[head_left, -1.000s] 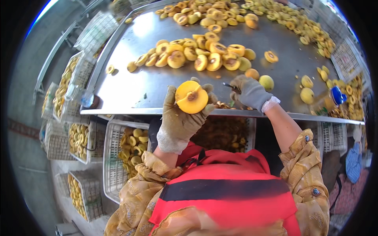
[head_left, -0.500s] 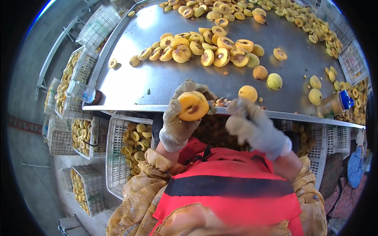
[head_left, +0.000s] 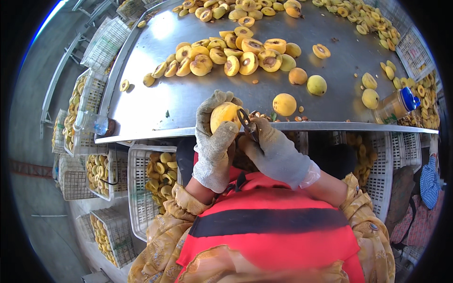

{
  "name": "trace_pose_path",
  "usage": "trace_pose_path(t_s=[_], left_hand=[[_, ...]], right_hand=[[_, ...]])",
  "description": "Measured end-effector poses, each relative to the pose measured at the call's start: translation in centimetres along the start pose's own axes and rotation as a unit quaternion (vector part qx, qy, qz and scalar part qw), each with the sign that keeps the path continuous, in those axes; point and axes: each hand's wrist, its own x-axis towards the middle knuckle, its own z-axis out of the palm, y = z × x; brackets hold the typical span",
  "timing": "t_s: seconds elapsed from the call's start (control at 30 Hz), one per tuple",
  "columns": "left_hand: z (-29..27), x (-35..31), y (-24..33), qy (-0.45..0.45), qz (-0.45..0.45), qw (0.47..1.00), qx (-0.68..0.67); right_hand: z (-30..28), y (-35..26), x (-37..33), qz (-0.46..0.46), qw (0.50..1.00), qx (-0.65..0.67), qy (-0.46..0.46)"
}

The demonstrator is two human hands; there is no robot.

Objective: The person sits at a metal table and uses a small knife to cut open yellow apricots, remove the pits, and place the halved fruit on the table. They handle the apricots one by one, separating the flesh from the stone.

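My left hand (head_left: 211,151), in a soiled pale work glove, is closed around a yellow peach half (head_left: 222,115) just over the table's near edge. The cut face is turned right, largely out of sight. My right hand (head_left: 281,153), gloved too, grips a pitting tool with a dark curved metal loop (head_left: 244,118). That loop meets the right side of the peach half; how deep it sits is hidden. Beyond the hands, a whole yellow peach (head_left: 284,104) rests on the metal table (head_left: 179,104), near loose pits and scraps (head_left: 257,114).
Piled peach halves (head_left: 222,54) lie across the table, with more along its far side. A blue-lidded jar (head_left: 394,106) stands at the right edge, a clear bottle (head_left: 96,123) at the left. Below the edge is a white crate (head_left: 139,188) of halves; several crates line the left.
My right hand has moved left, bringing the pitting tool to the peach half. My left hand has turned the cut face from facing me toward the right. The view has shifted slightly.
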Motion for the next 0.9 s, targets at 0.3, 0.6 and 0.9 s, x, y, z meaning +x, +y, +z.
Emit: trace_pose_path(t_s=[0.3, 0.6, 0.9], left_hand=[[0.2, -0.9, -1.1, -0.043, 0.135, 0.982, 0.128], [-0.4, -0.4, -1.3, -0.034, 0.151, 0.960, 0.232], [-2.0, 0.1, -1.0, -0.120, 0.194, 0.915, 0.334]], right_hand=[[1.9, 0.0, -0.4, 0.077, 0.965, 0.246, -0.055], [-0.9, -3.1, 1.2, 0.320, 0.876, 0.294, -0.208], [-1.2, -1.1, 0.5, 0.282, 0.866, 0.304, -0.278]])
